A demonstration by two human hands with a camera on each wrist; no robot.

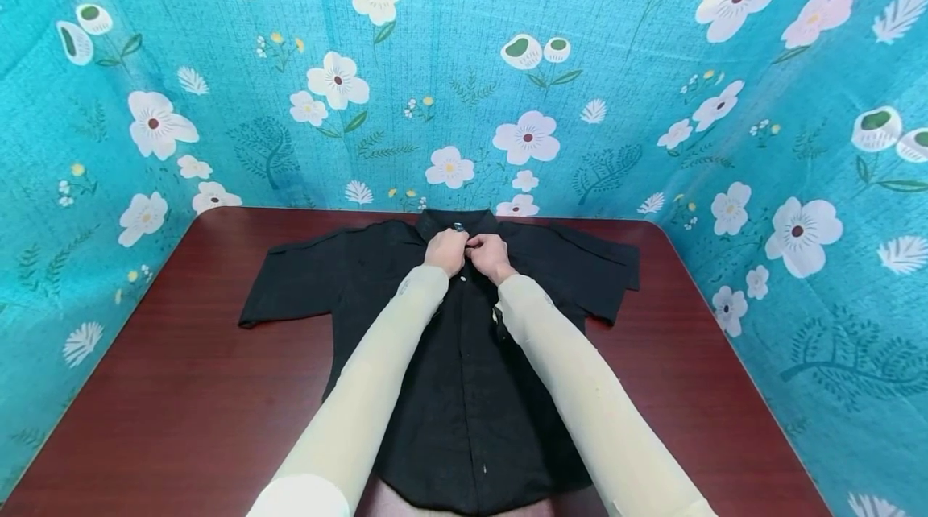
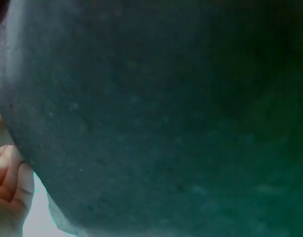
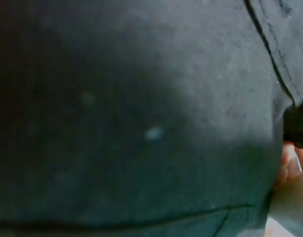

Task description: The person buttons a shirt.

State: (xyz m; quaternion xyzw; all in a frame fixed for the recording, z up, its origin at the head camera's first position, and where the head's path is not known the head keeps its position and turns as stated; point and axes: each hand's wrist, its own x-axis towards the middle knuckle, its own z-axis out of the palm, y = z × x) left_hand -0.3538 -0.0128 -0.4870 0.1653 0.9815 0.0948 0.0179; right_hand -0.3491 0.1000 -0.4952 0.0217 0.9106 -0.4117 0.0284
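A black short-sleeved button-up shirt (image 1: 435,420) lies spread front up, its collar (image 1: 500,221) at the far end and both sleeves out to the sides. Just below the collar, my left hand (image 1: 447,251) pinches the front placket with curled fingers. Close beside it on the right, my right hand (image 1: 490,255) pinches the same placket. A small pale button (image 1: 463,279) shows just below the hands. Black cloth (image 2: 141,123) fills most of the left wrist view, with curled fingers at its left edge. In the right wrist view, shirt fabric (image 3: 141,173) hides much of the fingers.
The shirt lies on a dark red-brown table (image 1: 181,388) with rounded far corners. A blue floral cloth (image 1: 435,82) hangs behind the table and along both sides. Pale long sleeves cover both forearms, which reach across the shirt.
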